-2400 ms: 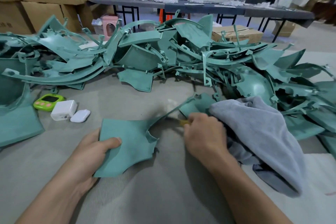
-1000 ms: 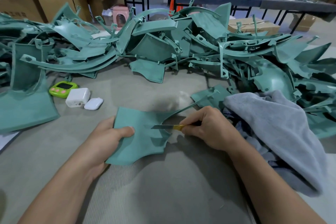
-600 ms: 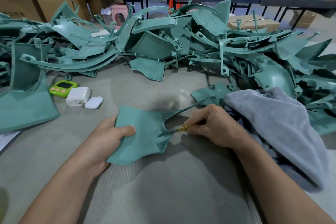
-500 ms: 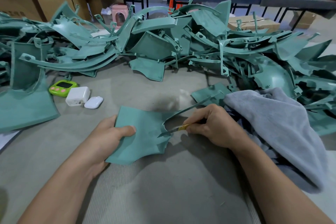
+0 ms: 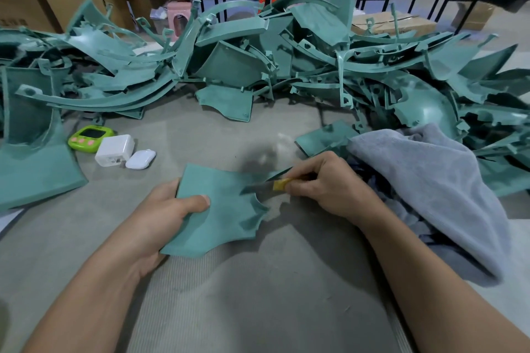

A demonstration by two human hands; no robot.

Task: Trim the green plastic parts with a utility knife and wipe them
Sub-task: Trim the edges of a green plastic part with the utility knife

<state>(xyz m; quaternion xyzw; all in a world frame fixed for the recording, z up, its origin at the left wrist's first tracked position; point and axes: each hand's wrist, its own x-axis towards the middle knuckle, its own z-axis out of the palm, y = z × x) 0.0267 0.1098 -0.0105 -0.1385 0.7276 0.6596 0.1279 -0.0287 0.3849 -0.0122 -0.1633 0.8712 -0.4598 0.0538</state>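
Firmly, the fingers [image 5: 195,202] of the left hand [image 5: 169,218] pinch the left edge of a flat green part [image 5: 226,218], thumb on top, low over the grey tabletop [image 5: 258,304]. The right hand [image 5: 329,185] grips a utility knife [image 5: 271,185] (yellow body), blade against the part's notched right edge. A grey cloth [image 5: 430,180] lies just right; a heap of green parts [image 5: 258,66] sits beyond.

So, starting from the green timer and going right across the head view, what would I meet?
Green timer, white charger, white earbud case, left hand, green part, utility knife, right hand, grey cloth.
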